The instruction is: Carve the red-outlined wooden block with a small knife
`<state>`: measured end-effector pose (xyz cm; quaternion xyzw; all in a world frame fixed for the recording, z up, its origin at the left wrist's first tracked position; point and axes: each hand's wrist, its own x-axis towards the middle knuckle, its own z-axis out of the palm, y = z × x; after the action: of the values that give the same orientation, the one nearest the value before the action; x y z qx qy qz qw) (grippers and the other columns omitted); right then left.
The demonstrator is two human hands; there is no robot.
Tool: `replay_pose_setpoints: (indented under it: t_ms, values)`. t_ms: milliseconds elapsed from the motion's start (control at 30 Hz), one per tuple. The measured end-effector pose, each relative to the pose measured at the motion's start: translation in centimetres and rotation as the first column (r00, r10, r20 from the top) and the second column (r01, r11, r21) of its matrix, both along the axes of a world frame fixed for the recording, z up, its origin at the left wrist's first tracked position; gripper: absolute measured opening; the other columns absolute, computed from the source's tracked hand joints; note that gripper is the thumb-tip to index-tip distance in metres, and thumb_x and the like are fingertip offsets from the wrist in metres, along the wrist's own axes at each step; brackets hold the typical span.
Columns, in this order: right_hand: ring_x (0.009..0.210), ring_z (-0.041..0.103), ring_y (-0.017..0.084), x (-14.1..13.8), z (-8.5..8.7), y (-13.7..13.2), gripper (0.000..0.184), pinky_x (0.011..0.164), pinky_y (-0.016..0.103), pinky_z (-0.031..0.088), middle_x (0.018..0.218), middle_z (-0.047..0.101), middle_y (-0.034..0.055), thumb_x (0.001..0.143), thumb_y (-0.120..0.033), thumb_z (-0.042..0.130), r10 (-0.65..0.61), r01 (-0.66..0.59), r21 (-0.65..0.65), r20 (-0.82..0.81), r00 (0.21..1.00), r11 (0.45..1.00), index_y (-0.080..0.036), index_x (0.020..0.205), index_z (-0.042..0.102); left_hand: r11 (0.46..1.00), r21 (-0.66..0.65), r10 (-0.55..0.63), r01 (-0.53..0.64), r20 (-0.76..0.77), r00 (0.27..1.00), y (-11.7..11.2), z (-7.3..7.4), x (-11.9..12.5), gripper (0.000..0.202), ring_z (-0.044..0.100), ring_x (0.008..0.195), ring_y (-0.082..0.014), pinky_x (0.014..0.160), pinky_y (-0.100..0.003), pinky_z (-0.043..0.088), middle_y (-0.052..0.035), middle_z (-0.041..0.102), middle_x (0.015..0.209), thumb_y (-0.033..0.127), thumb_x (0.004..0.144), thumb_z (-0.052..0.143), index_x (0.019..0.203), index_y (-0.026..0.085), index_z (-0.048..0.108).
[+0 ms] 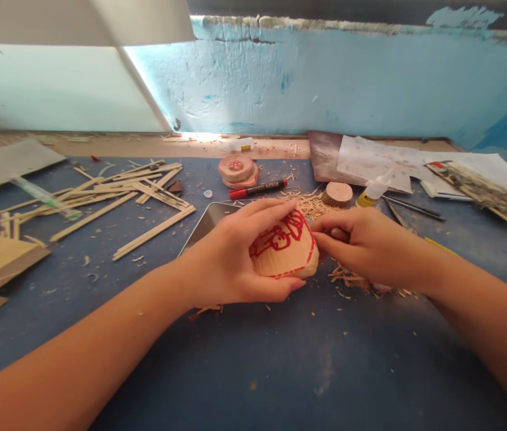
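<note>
My left hand (235, 257) is wrapped round a small flat wooden piece (285, 251) with a red drawing on its face, held just above the blue table (253, 359). My right hand (361, 242) is closed at the piece's right edge, fingers pinched on something I cannot make out. Wood shavings (352, 280) lie under and beside the right hand.
A red marker (257, 189), two stacked wooden discs (237, 169), a small round wood block (337, 193) and a glue bottle (372, 193) lie behind the hands. A phone (206, 224) sits by my left hand. Wooden sticks (131, 194) spread left; papers (383, 158) at right.
</note>
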<state>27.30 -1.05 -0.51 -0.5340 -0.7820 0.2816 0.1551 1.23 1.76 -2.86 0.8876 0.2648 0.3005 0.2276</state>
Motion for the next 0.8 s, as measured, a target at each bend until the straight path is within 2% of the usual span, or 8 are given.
replay_pose_setpoints:
  t_ms: [100, 200, 400, 500, 567, 633, 733, 800]
  values:
    - [0.057, 0.053, 0.014, 0.0, 0.3, -0.1, 0.022, 0.057, 0.03, 0.035, 0.068, 0.069, 0.0, 0.1, -0.036, 0.063, -0.051, 0.043, 0.101, 0.076, 0.996, 0.994, -0.023, 0.102, 0.081, 0.999, -0.054, -0.012, 0.007, -0.095, 0.995, -0.2, -0.5, 0.2, 0.095, 0.06, 0.146, -0.0363, 0.128, -0.045, 0.048, -0.0213, 0.058, 0.159, 0.042, 0.077, 0.091, 0.159, 0.01, 0.055]
    - [0.059, 0.057, 0.015, 0.0, 0.4, -0.1, 0.026, 0.059, 0.03, 0.036, 0.071, 0.072, 0.0007, 0.102, -0.039, 0.061, -0.032, 0.018, 0.115, 0.115, 0.993, 0.993, -0.024, 0.104, 0.081, 0.994, -0.106, -0.027, 0.012, -0.134, 0.991, -0.3, -1.0, 0.4, 0.095, 0.06, 0.146, -0.0378, 0.128, -0.048, 0.049, -0.0226, 0.058, 0.158, 0.043, 0.075, 0.091, 0.157, 0.009, 0.056]
    - [0.055, 0.053, 0.013, 0.0, 0.5, -0.2, 0.047, 0.052, 0.029, 0.032, 0.064, 0.065, 0.0006, 0.108, -0.048, 0.049, 0.148, -0.151, 0.01, 0.144, 0.978, 0.988, -0.02, 0.077, 0.069, 0.994, -0.106, -0.029, 0.015, -0.13, 0.991, -0.4, -0.7, 0.5, 0.093, 0.057, 0.148, -0.0377, 0.13, -0.05, 0.045, -0.0252, 0.055, 0.159, 0.041, 0.079, 0.085, 0.159, 0.006, 0.053]
    - [0.05, 0.047, 0.011, 0.0, 1.0, -0.6, 0.051, 0.048, 0.028, 0.028, 0.058, 0.058, -0.0014, 0.108, -0.049, 0.052, 0.216, -0.218, 0.005, 0.096, 0.972, 0.976, -0.02, 0.068, 0.059, 0.994, -0.11, -0.019, 0.0, -0.173, 0.985, -0.3, -0.2, 0.2, 0.092, 0.055, 0.15, -0.0383, 0.131, -0.052, 0.043, -0.0257, 0.054, 0.159, 0.042, 0.081, 0.081, 0.16, 0.005, 0.051]
    - [0.052, 0.042, 0.011, -0.1, 1.7, -1.0, 0.049, 0.049, 0.028, 0.028, 0.058, 0.052, -0.0028, 0.109, -0.049, 0.054, 0.196, -0.194, 0.059, -0.033, 0.98, 0.979, -0.02, 0.069, 0.057, 0.989, -0.148, -0.03, -0.001, -0.209, 0.977, -0.3, 0.1, -0.1, 0.091, 0.053, 0.151, -0.0383, 0.131, -0.052, 0.042, -0.0238, 0.052, 0.161, 0.042, 0.081, 0.082, 0.16, 0.008, 0.052]
    - [0.058, 0.045, 0.012, -0.4, 2.5, -1.4, 0.047, 0.053, 0.028, 0.033, 0.063, 0.052, -0.0019, 0.11, -0.048, 0.053, 0.153, -0.144, 0.052, -0.286, 0.946, 0.988, -0.021, 0.073, 0.062, 0.982, -0.187, -0.047, -0.001, -0.253, 0.966, -0.2, 0.3, -0.4, 0.092, 0.052, 0.153, -0.0383, 0.132, -0.052, 0.042, -0.0206, 0.05, 0.164, 0.042, 0.081, 0.084, 0.162, 0.013, 0.051]
    - [0.067, 0.052, 0.016, -1.1, 3.4, -2.0, 0.047, 0.062, 0.032, 0.042, 0.068, 0.057, 0.001, 0.109, -0.046, 0.051, 0.03, -0.143, -0.119, -0.658, 0.752, 0.983, -0.023, 0.071, 0.066, 0.98, -0.201, -0.05, -0.01, -0.294, 0.955, -0.1, 0.5, -0.7, 0.094, 0.051, 0.153, -0.0401, 0.132, -0.055, 0.041, -0.0187, 0.049, 0.166, 0.045, 0.081, 0.085, 0.163, 0.018, 0.049]
    - [0.067, 0.051, 0.018, -1.7, 3.4, -2.3, 0.048, 0.066, 0.035, 0.045, 0.064, 0.054, 0.0006, 0.106, -0.047, 0.054, -0.024, -0.194, -0.185, -0.779, 0.627, 0.963, -0.023, 0.066, 0.064, 0.979, -0.202, -0.048, -0.013, -0.293, 0.955, -0.1, 0.6, -0.8, 0.094, 0.052, 0.153, -0.0404, 0.131, -0.056, 0.042, -0.0184, 0.049, 0.166, 0.043, 0.079, 0.085, 0.163, 0.019, 0.049]
